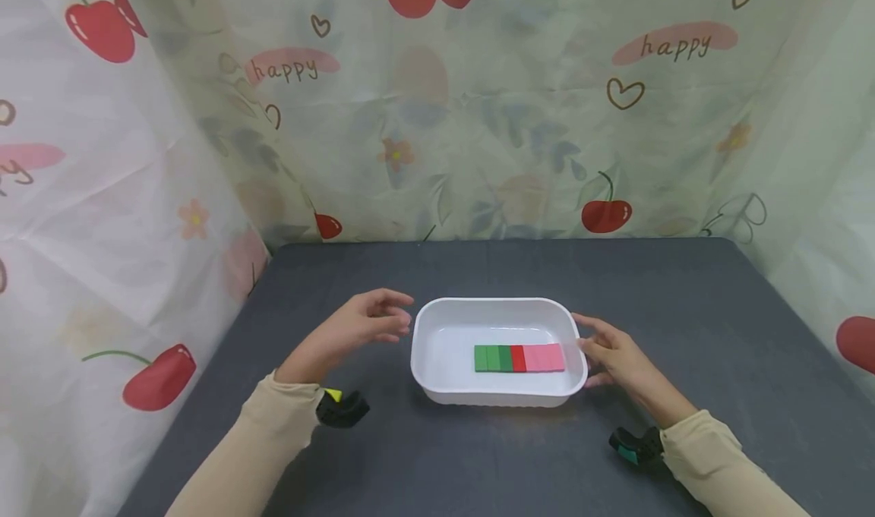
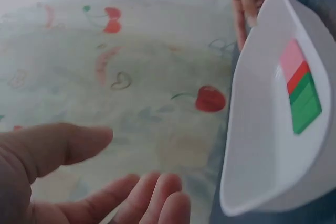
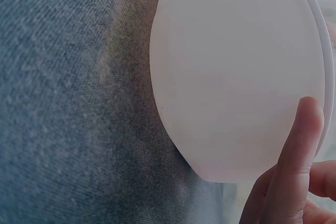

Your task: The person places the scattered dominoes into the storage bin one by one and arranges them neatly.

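A white plastic tray with rounded corners stands on the dark table. Flat along its floor lies a row of thin blocks: green, red and pink, side by side and touching. At the tray's left end my left hand hovers just off the rim; its loosely bent fingers hold nothing, and in the left wrist view a gap parts them from the tray. My right hand is at the right end, its fairly straight fingers against the outer wall, as a finger in the right wrist view shows.
A dark grey cloth covers the table. Behind and at both sides hangs a pale curtain printed with cherries, hearts and flowers. Black bands with cameras sit at the left wrist and the right wrist.
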Available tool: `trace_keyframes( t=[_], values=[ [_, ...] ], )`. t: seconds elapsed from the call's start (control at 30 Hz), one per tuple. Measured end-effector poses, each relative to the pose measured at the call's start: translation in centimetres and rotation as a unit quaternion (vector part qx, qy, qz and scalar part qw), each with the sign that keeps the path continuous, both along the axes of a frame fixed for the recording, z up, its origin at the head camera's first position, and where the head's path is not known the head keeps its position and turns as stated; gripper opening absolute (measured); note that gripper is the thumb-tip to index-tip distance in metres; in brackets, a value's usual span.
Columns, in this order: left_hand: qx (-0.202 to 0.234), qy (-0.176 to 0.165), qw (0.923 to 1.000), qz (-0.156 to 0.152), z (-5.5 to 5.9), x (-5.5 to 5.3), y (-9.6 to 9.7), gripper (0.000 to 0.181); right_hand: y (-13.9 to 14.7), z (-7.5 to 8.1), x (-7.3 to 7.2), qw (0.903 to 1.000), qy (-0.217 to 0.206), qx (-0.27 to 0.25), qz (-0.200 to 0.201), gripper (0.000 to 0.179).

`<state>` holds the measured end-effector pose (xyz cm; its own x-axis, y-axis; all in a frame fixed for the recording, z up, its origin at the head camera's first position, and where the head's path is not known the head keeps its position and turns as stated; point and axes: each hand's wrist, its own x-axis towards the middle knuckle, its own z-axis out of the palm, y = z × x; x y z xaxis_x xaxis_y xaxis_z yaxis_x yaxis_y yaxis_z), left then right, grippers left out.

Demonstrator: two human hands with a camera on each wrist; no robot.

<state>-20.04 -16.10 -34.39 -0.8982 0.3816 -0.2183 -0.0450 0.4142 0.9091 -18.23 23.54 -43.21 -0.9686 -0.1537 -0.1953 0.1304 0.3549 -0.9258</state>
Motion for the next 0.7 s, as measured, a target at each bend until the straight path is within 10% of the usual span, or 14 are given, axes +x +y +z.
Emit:
trace_keyframes(
  t=[0.27,0.7],
  values=[
    [-0.016,0.031,0.9994,-0.003,-0.7,2.4,-5.2,0.052,0.0,-0.1,0.0,1.0000,0.003,-0.004,0.002,0.057],
    [-0.058,0.037,0.9965,0.049,-5.4,3.9,-9.7,0.055,-0.1,0.0,0.1,0.9999,0.008,-0.005,0.007,0.058]
  ],
)
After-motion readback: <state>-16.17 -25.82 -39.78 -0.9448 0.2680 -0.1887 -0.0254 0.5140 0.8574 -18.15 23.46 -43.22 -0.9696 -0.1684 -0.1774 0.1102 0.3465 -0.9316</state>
